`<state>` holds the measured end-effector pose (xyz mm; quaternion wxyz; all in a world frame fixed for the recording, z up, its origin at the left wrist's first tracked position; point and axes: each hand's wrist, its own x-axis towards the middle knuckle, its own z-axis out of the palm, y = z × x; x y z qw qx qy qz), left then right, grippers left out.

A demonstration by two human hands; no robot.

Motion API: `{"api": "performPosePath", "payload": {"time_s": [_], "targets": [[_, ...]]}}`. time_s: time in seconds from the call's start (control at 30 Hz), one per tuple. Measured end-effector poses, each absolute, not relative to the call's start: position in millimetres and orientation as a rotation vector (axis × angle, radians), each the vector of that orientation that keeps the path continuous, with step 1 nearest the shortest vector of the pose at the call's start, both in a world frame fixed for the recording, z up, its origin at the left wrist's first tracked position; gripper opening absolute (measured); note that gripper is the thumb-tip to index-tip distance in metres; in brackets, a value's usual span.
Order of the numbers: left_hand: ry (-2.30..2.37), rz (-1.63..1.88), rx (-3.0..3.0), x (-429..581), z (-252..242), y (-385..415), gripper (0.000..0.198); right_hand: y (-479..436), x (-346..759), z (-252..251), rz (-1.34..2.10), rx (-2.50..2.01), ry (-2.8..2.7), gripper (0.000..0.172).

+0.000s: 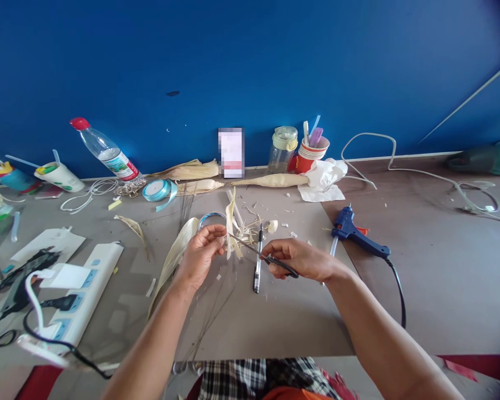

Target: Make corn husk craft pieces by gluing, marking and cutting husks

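Note:
My right hand (294, 258) is closed around the black handles of a pair of scissors (246, 246). Their blades point left and reach a pale strip of corn husk (230, 214). Thumb and fingertips of my left hand (206, 247) pinch that husk strip near the blade tips; the exact grip is partly hidden. Behind my left fingers stands a roll of tape or ribbon (211, 216). A black-and-clear pen (258, 261) lies on the table just left of my right hand. Husk scraps (250, 228) are scattered behind the scissors, and a long husk leaf (175, 255) lies left of my left hand.
A blue glue gun (360, 233) lies to the right with its cord trailing. On the left is a white power strip (94, 294) with plugs and cables. Along the blue wall stand a tilted bottle (108, 153), a phone (232, 150), a clear jar (282, 150) and stacked cups (310, 153).

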<state>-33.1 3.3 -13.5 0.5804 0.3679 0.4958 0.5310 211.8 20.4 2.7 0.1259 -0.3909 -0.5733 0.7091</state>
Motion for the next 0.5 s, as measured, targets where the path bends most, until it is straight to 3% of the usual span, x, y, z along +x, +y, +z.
{"api": "performPosePath", "payload": {"time_s": [0.5], "targets": [[1.139, 1.340, 0.800, -30.8, -16.4, 5.3, 0.026, 18.6, 209.3, 9.9, 2.185, -0.998, -1.566, 0.048]]}}
